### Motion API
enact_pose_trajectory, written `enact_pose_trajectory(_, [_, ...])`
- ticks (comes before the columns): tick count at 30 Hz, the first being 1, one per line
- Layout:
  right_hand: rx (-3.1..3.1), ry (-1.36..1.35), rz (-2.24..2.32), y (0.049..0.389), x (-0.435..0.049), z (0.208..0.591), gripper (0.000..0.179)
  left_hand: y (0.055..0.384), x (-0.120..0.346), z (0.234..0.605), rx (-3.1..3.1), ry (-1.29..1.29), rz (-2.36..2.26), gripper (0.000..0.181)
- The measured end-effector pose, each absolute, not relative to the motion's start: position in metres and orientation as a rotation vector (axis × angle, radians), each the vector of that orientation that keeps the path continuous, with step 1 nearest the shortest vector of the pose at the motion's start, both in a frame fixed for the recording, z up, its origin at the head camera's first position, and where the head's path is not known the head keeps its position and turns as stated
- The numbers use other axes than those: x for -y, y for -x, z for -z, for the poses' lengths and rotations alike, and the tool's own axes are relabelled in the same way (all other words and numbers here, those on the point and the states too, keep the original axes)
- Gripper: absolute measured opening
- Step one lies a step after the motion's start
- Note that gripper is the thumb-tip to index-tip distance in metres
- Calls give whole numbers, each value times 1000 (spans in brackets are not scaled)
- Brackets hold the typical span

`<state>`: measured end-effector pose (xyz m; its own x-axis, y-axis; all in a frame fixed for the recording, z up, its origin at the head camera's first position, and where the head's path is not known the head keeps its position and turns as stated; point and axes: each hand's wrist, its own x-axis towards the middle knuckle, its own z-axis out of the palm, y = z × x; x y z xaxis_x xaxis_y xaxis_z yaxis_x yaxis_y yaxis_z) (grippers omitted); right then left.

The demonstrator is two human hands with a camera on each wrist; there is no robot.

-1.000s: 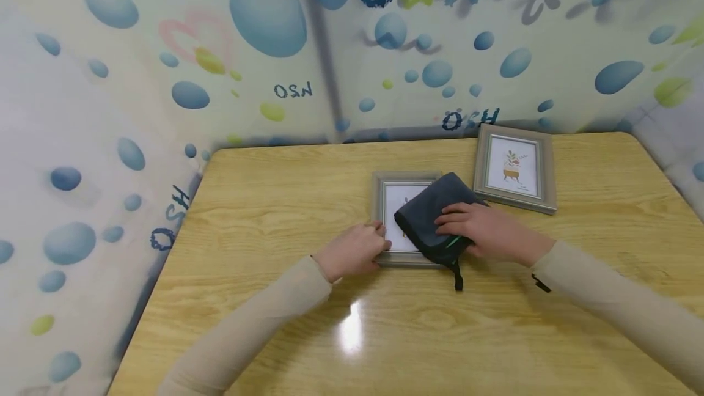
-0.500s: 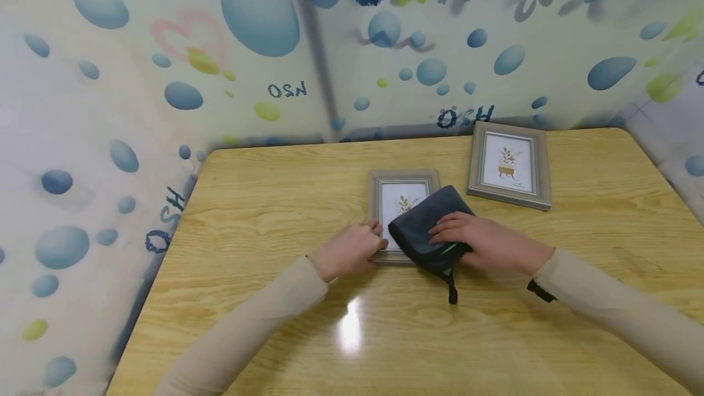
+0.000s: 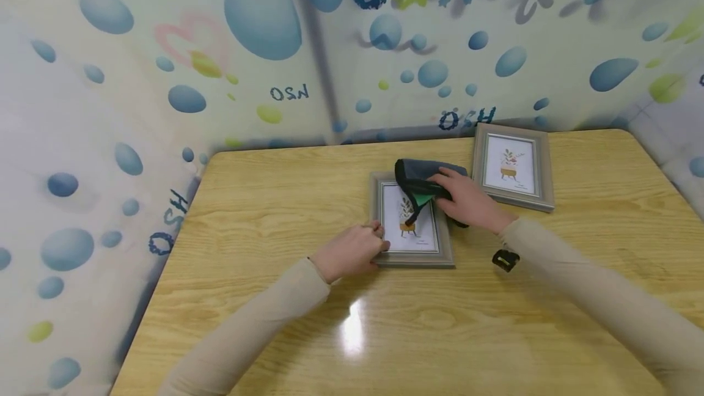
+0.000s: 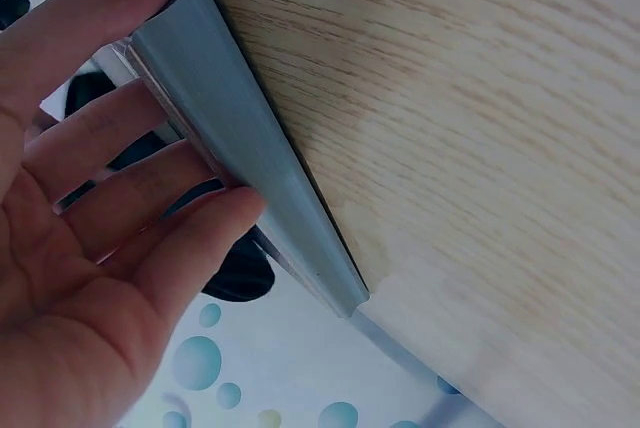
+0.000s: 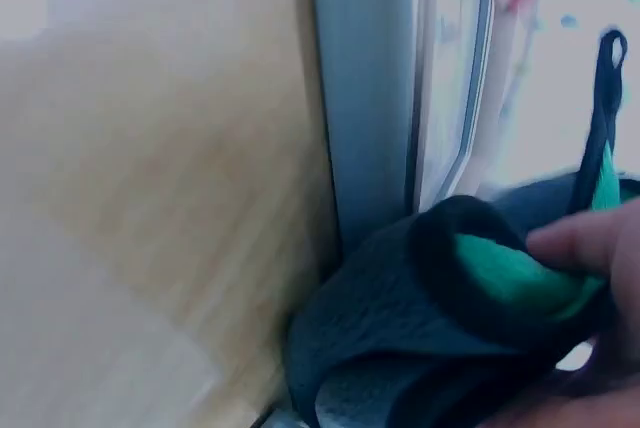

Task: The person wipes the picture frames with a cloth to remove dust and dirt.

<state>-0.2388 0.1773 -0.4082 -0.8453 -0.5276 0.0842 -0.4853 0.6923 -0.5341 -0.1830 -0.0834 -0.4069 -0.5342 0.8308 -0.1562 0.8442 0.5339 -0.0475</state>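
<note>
A grey picture frame (image 3: 412,260) with a potted-plant print lies flat near the middle of the table. My left hand (image 3: 352,250) holds its lower left side; in the left wrist view, the thumb is at one end of the frame's edge (image 4: 245,118) and other fingers reach over it. My right hand (image 3: 473,199) grips a folded dark grey cloth (image 3: 423,168) with black trim and a green inner side, bunched over the frame's upper right part. In the right wrist view the cloth (image 5: 370,298) wraps over the frame's side, its hanging loop (image 5: 606,88) sticking up.
A second, matching picture frame (image 3: 511,194) lies at the back right, close beside the right hand. The wooden table (image 3: 264,200) ends against a wall (image 3: 352,66) printed with blue drops. A black band (image 3: 505,259) shows under the right wrist.
My right hand has moved the cloth from the frame's lower right up to its top edge, bunching it so the green side and the print show. The left hand stays put.
</note>
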Motion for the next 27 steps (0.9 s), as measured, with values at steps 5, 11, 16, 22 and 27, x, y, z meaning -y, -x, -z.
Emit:
enact_pose_trajectory(5, [-2820,666,911,262,-182,415,35,181,79,410,-2645,-1421,160,35])
enact_pose_trajectory(11, [-2806,707,831,257,-189,413,36,180,78,411,-2653,-1416,153,32])
enact_pose_trajectory(16, [-2801,831,792,235,-191,408,29,183,80,410,-2664,-1433,141,28])
enact_pose_trajectory(22, [-2770,928,741,198,-187,402,27,185,83,410,-2673,-1454,157,28])
enact_pose_trajectory(27, [-2783,937,746,188,-185,402,29,186,85,412,-2676,-1470,175,27])
